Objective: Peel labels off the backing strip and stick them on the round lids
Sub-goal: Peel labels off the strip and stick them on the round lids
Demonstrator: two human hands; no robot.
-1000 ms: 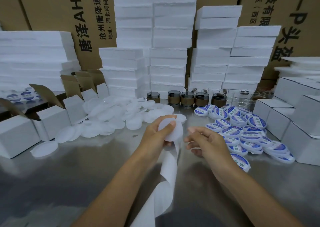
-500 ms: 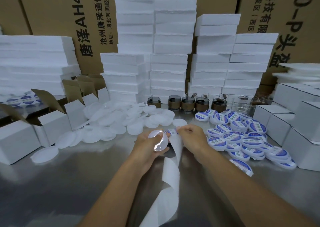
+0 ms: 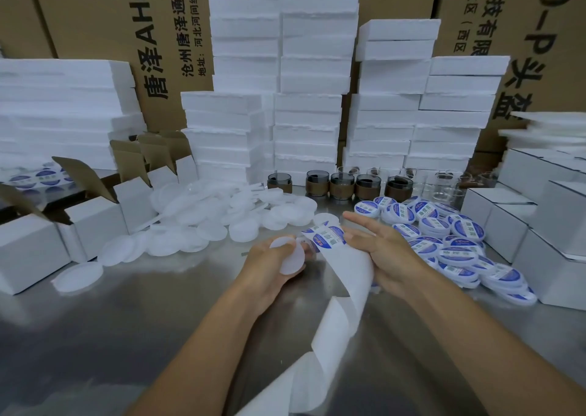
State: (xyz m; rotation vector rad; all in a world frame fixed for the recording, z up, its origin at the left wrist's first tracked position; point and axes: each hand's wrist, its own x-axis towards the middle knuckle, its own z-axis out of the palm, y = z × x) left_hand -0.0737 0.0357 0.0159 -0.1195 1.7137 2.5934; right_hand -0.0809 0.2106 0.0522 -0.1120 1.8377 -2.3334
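My left hand [image 3: 269,262] grips a blank white round lid [image 3: 290,255], tilted on edge, above the steel table. A blue-and-white label [image 3: 326,237] sits at the top of the white backing strip [image 3: 342,288], which curls down toward me. My right hand [image 3: 377,244] pinches the strip beside the label, with its index finger held straight. Whether my left fingers also hold the strip's end is hidden. Blank lids [image 3: 222,222] lie in a heap at the left. Labelled lids [image 3: 456,250] are piled at the right.
White foam blocks [image 3: 304,98] are stacked along the back in front of brown cartons. Open white boxes [image 3: 85,212] stand at the left and closed ones [image 3: 545,225] at the right. Dark jars [image 3: 342,185] line up behind the lids.
My hands came together and the label on the strip is now exposed between them. The lid has turned from flat-facing to edge-on in my left hand. The camera tilted slightly down.
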